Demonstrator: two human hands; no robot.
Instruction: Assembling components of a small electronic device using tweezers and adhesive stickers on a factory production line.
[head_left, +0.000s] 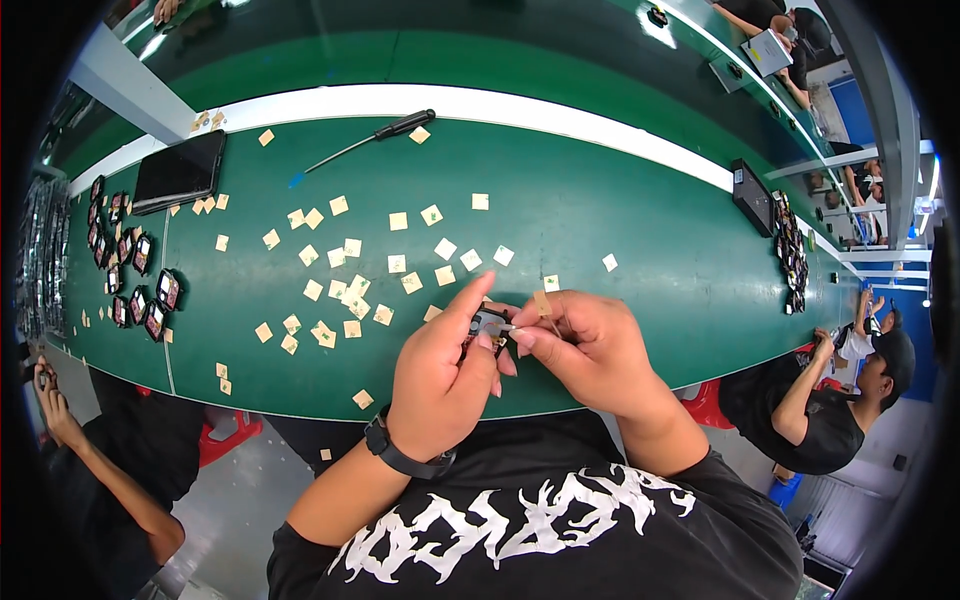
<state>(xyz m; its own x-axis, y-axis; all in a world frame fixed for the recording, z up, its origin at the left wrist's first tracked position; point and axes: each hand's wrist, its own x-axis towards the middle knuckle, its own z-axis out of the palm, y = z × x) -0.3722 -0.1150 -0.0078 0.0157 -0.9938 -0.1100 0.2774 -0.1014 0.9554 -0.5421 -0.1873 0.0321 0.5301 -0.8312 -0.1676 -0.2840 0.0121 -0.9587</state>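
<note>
My left hand is closed round a small black electronic device with a grey face, held above the near edge of the green table. Its thumb presses on that face, and the fingers hide much of the casing. At the device's right side, the thumb and index finger of my right hand pinch together on something small and pale that I cannot make out. A tan paper square sits against the right index finger. Many cream square stickers lie scattered on the tabletop, mostly to the left and beyond my hands.
A screwdriver and a black tablet-like slab lie toward the far edge of the green table. Small black devices cluster at left; more line the right beside a black box. People sit on both sides.
</note>
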